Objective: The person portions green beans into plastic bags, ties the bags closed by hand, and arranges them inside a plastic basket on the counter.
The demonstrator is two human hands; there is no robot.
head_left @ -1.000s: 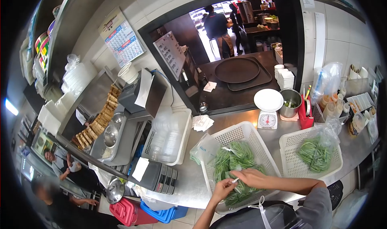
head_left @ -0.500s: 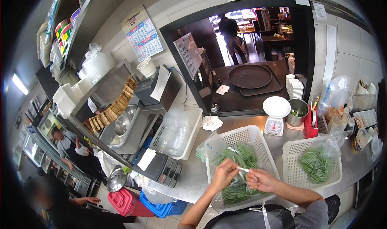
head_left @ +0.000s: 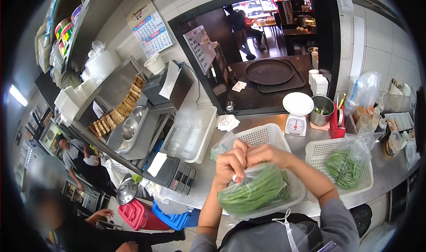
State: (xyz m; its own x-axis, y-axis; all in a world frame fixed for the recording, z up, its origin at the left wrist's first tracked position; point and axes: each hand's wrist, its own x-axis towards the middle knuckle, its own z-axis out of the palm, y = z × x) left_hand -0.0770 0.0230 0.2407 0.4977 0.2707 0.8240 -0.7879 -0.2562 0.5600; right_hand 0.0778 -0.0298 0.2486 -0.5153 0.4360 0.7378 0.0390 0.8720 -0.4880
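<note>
A clear plastic bag of green beans (head_left: 255,192) hangs raised in front of me, over a white perforated basket (head_left: 271,134). My left hand (head_left: 230,164) is closed at the gathered top of the bag, with a small bit of white showing by its fingertips. Beside it, touching, my right hand (head_left: 267,155) is also closed around the bag's neck. The fingers hide most of the neck. Long green beans press against the plastic below them. Another clear bag edge sticks out at the basket's left side.
To the right, a second white basket (head_left: 314,156) holds bagged green beans (head_left: 344,168). Behind stand a kitchen scale (head_left: 295,125), a metal pot (head_left: 321,111) and a red holder (head_left: 338,124). Plastic containers (head_left: 191,136) fill a bin at left. Two people are at far left.
Both hands have risen and come together; the white strip stretched between them is now mostly hidden. The bag of green beans has come up from the basket with them.
</note>
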